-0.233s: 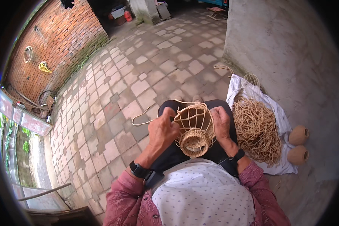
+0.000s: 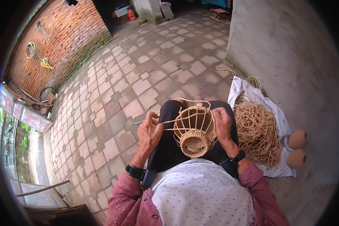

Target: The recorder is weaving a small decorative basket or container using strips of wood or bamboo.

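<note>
On my lap sits a half-woven rope basket point(image 2: 195, 143) with a tightly woven ring at the end nearest me and open upright cords around a curved form. My left hand point(image 2: 150, 132) is off to its left, fingers curled on a strand of cord point(image 2: 168, 129) that stretches from the basket. My right hand point(image 2: 222, 124) grips the basket's right side, its fingertips partly hidden. A loose cord end loops out to the left beyond my left hand.
A large heap of loose cord point(image 2: 257, 133) lies on a white sack point(image 2: 239, 86) to my right, beside two round clay-coloured pots point(image 2: 298, 138). A concrete wall point(image 2: 275, 45) rises at the right. Paving point(image 2: 139, 86) stretches ahead to a brick wall point(image 2: 60, 34) and stored items.
My left hand has moved left, away from the basket, drawing a strand out straight. My right hand stays on the basket's side.
</note>
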### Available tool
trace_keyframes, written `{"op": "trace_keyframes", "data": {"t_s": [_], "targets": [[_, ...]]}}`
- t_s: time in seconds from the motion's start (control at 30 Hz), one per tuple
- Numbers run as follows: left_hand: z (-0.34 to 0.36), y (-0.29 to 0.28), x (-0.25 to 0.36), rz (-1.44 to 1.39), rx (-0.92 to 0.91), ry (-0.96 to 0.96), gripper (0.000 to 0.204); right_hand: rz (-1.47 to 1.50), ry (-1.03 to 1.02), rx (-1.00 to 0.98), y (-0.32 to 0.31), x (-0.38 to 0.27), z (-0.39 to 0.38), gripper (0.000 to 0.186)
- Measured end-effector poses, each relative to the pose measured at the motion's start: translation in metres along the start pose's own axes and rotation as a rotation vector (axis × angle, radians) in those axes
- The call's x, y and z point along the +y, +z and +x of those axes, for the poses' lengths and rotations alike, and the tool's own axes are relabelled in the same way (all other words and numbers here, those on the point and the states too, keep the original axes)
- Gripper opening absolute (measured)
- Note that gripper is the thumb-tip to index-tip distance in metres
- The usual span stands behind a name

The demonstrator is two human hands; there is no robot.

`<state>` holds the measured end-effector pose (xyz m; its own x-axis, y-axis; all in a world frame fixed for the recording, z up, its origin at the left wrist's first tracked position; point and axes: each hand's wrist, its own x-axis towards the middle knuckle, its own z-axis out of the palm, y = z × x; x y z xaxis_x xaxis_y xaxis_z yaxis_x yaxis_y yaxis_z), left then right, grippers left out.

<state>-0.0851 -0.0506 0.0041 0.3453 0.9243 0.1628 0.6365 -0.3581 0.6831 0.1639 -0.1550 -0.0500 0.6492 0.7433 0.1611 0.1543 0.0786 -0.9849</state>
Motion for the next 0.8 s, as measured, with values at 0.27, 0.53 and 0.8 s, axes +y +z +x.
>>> {"op": "trace_keyframes", "data": {"t_s": [0.27,0.53,0.8], "targets": [[0.025,-0.006,0.054,0.034,-0.117,0.55,0.025,-0.044,-0.088,0.066,-0.005,0.003,-0.004,0.021],[0.022,0.022,0.061,0.208,0.004,0.653,0.007,-0.083,-0.112,0.064,-0.001,0.001,-0.006,0.021],[0.018,-0.055,-0.026,0.298,0.006,0.193,0.02,-0.083,-0.094,0.09,-0.013,0.002,-0.001,0.019]]}}
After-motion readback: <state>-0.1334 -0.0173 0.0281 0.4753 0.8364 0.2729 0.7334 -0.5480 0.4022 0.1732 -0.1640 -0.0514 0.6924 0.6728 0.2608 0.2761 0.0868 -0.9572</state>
